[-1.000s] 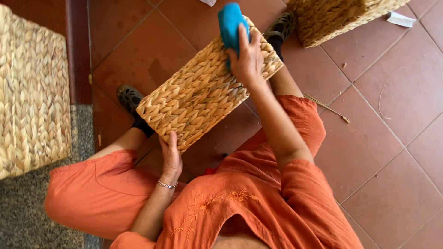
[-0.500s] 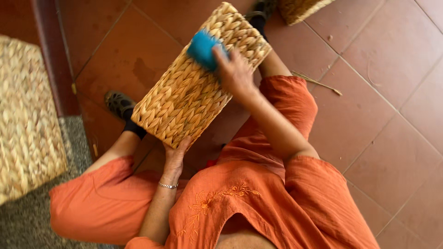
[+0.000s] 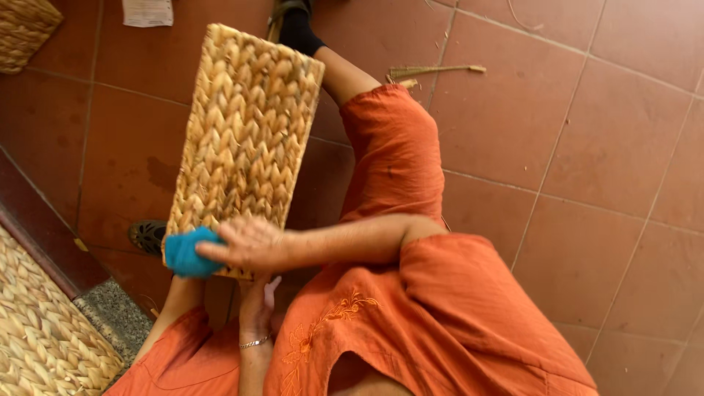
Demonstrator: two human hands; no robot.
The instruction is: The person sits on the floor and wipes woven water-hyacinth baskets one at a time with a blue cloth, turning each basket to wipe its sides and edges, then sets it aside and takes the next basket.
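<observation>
- Nearest, the left hand [image 3: 257, 308], a silver bracelet [image 3: 254, 342] on its wrist, reaches under the near end of the woven basket [image 3: 246, 132]; its fingers are hidden beneath the weave, so whether they grip cannot be told.
- Just above it, the right hand [image 3: 249, 244] has its fingers closed around a blue cloth [image 3: 187, 253], pressed to the basket's near left corner.
- Half a second ago the cloth sat at the basket's far end; it has since come down to the near end, and the basket has turned to run lengthwise away from the person.
- The basket rests tilted across the orange-clad lap above the red tiled floor [image 3: 587, 183].
- One sandalled foot [image 3: 147, 235] peeks out beside the basket's left edge; another [image 3: 293, 22] is cut off at the top.
- A second woven piece [image 3: 44, 337] is cropped at the lower left corner, and another basket [image 3: 22, 29] at the upper left.
- Farthest, a white paper slip [image 3: 147, 11] lies on the floor, its print unreadable; a loose straw strand [image 3: 433, 71] lies to its right.
</observation>
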